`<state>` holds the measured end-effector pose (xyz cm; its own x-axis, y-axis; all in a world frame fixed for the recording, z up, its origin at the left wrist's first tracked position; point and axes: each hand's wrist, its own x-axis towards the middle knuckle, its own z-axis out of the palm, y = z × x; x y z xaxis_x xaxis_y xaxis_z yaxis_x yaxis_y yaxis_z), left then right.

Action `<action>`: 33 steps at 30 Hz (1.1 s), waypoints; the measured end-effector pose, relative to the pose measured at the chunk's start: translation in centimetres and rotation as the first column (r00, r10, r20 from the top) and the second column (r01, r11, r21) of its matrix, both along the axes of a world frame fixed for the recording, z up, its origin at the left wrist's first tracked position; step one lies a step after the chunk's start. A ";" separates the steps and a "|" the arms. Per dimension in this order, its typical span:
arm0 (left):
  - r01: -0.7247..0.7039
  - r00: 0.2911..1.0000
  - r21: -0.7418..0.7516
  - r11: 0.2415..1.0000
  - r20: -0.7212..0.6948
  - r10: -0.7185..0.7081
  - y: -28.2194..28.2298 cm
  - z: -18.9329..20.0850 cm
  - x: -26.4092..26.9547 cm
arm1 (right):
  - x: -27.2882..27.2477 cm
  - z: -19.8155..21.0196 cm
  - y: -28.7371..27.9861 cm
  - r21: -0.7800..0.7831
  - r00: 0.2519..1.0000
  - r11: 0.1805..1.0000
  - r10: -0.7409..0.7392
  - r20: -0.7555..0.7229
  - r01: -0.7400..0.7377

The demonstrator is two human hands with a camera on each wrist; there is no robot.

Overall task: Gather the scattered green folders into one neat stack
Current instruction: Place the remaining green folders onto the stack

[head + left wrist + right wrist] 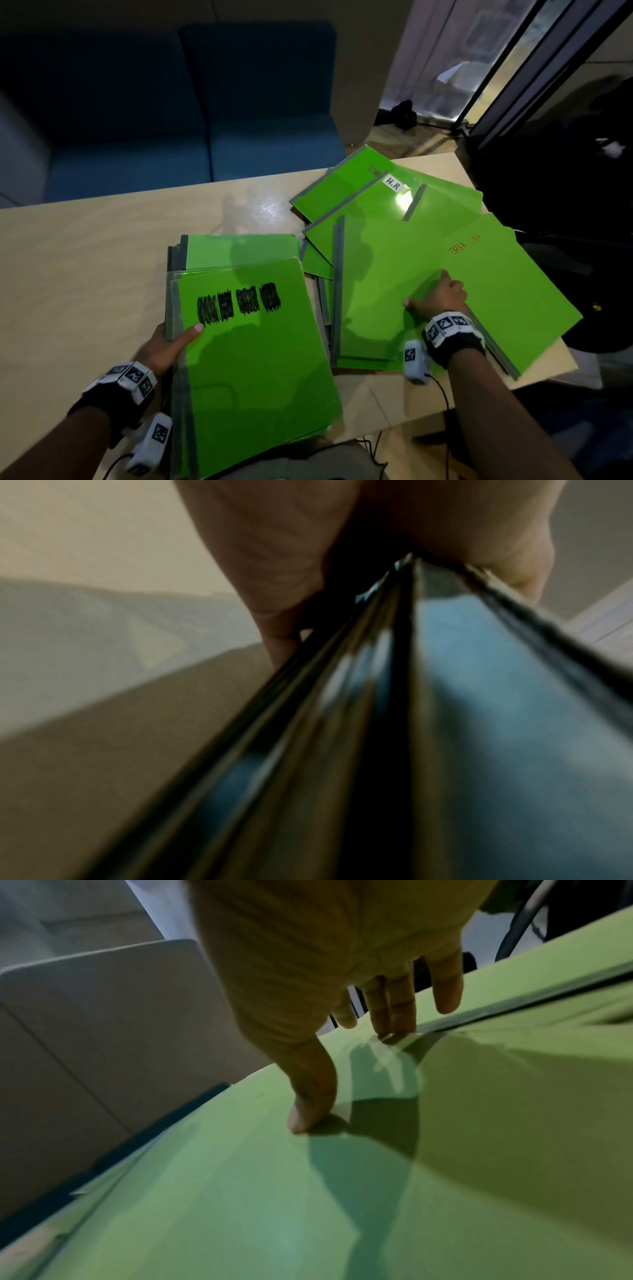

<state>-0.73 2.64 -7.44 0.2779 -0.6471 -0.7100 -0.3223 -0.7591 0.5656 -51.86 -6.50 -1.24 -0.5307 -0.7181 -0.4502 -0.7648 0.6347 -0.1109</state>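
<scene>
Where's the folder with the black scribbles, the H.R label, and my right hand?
scribbled folder (pixel 260 370), head view, bare green cover below the scribbles.
H.R label (pixel 391 180), head view, middle of the white sticker.
right hand (pixel 442 296), head view, back of the hand.

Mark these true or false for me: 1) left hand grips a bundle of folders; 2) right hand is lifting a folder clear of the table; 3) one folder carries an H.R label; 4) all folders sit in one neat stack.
1) True: the left hand grips the scribbled folder bundle by its spine edge.
2) False: the right hand presses fingertips on the TASK folder, which lies flat.
3) True: the H.R label sits on a far folder.
4) False: several lie fanned across the table.
</scene>
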 end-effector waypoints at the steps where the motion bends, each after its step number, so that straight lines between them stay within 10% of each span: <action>1: 0.006 1.000 -0.004 1.000 -0.002 -0.006 0.0 -0.5 0.3 | 0.5 -0.2 0.5 0.021 1.000 1.000 0.005 0.023 -0.005; 11: 0.018 1.000 0.007 1.000 0.011 -0.018 0.0 0.6 -0.3 | 1.1 -1.9 -0.2 -0.072 0.952 0.970 -0.212 0.222 0.232; 22: 0.041 0.997 0.008 0.999 0.065 -0.042 -0.1 4.0 -2.3 | 0.7 9.7 -4.2 -0.502 0.591 0.676 0.122 0.798 0.539; 33: 0.113 0.990 0.032 0.993 0.086 -0.116 0.0 6.2 -2.8 | 16.2 0.7 3.2 -0.134 0.440 0.925 -0.039 0.897 0.355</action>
